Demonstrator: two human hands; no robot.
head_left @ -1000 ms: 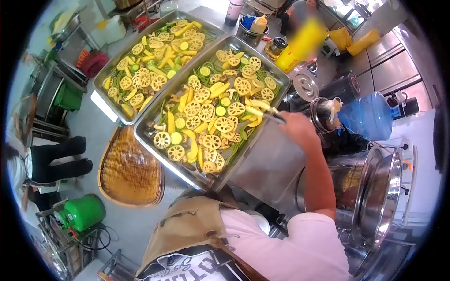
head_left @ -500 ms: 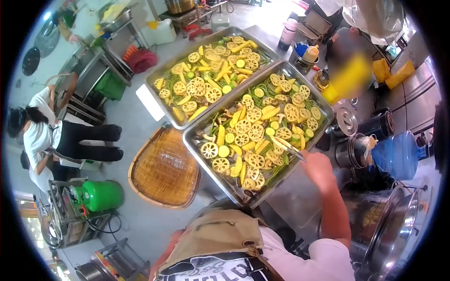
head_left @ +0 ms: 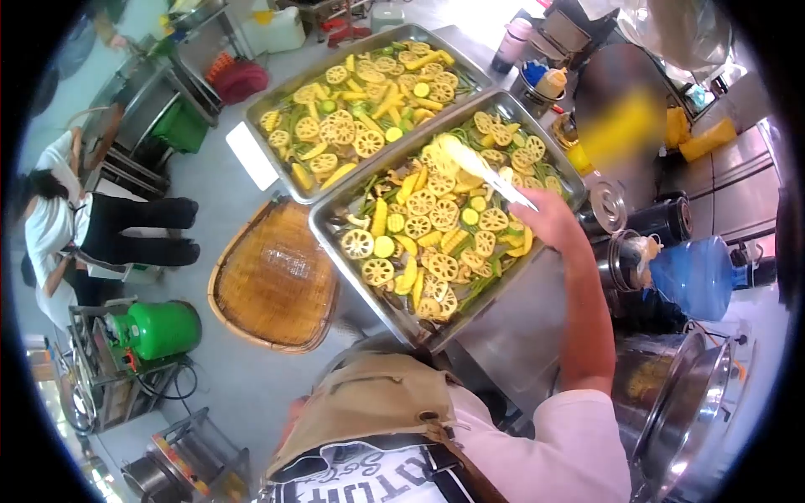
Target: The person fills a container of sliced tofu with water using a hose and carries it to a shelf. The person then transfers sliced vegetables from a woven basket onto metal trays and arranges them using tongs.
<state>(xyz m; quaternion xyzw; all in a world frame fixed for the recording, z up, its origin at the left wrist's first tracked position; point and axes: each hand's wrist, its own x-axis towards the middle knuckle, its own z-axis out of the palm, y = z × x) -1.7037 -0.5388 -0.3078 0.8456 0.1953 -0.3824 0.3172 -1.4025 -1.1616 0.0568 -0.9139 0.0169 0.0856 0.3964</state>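
Observation:
My right hand (head_left: 549,220) is closed round the handle of a pair of tongs (head_left: 490,173). The blurred tips of the tongs lie over the upper middle of the nearer metal tray (head_left: 381,308), among lotus root slices (head_left: 421,202), yellow crinkle-cut pieces, round green slices, green beans and mushrooms. A second metal tray (head_left: 262,168) with similar vegetables stands against its far side. My left hand is hidden; only a bit of the left arm shows beside the tan apron.
A woven basket (head_left: 277,277) lies left of the trays. Farther left are a green gas cylinder (head_left: 159,329) and a person in white (head_left: 54,210). At right stand a blue water bottle (head_left: 696,277), large metal pots (head_left: 683,402) and lidded containers; another blurred person is beyond.
My right hand and the tongs have moved from the right edge of the nearer tray up towards its upper middle. The whole view has shifted as my head moved.

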